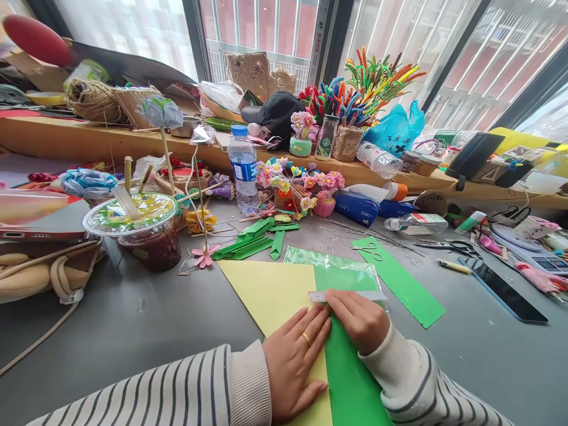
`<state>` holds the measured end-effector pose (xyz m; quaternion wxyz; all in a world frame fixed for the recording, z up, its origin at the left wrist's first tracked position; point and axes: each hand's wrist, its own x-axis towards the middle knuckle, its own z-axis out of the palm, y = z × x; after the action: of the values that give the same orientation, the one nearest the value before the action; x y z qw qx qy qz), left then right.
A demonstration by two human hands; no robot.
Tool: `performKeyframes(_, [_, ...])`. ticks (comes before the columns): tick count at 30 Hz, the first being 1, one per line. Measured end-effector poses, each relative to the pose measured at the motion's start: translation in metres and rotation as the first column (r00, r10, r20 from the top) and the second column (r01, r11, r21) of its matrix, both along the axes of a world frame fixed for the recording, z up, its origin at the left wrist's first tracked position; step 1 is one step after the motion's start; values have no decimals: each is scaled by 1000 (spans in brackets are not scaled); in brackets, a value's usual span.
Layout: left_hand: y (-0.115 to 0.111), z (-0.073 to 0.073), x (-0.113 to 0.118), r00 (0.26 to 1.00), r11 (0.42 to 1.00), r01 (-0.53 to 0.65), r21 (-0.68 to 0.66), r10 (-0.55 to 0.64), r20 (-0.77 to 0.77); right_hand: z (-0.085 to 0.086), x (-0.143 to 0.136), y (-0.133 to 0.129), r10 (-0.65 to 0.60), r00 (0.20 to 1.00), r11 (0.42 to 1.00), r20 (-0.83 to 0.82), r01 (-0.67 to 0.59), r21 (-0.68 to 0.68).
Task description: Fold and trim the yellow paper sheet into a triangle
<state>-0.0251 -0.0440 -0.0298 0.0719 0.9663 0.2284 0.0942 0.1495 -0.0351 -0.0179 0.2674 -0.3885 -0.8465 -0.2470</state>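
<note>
My left hand [298,362], a ring on one finger, lies flat with fingers stretched over a pale yellow sheet [270,287]. Its fingertips reach the edge beside a green sheet [350,378]. My right hand [360,322] has its fingers closed on a clear ruler [374,295], which lies crosswise over both sheets. Part of the ruler is hidden beneath those fingers. Just beyond it is a clear plastic sleeve [341,263] over green paper. Folded green paper strips [248,239] are piled further back on the left.
A lidded drink cup [146,236] and a water bottle [243,171] stand at left and centre. To the right lie a green strip [406,290] with small scissors [370,251] on it, a phone [503,290] and a cutter [453,266]. A cluttered wooden ledge [208,145] runs behind.
</note>
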Motion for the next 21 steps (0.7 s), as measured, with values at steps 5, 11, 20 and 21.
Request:
performKeyframes(5, [-1,0,0,1000,1000,-4,-6,4,10,-6,-4,13,-38,999,999,32,38,16])
performKeyframes(11, [0,-2,0,999,1000,3,2,-3,35,-7,-4,32,-102,993,995,55,101,27])
performKeyframes(20, [4,-18,3,994,996,-14,84,5,106,-10,-6,51,-149,989,987,21,148,65])
performKeyframes(21, [4,-18,2,994,997,-10,73,2,106,-11,-6,53,-150,989,987,14,149,64])
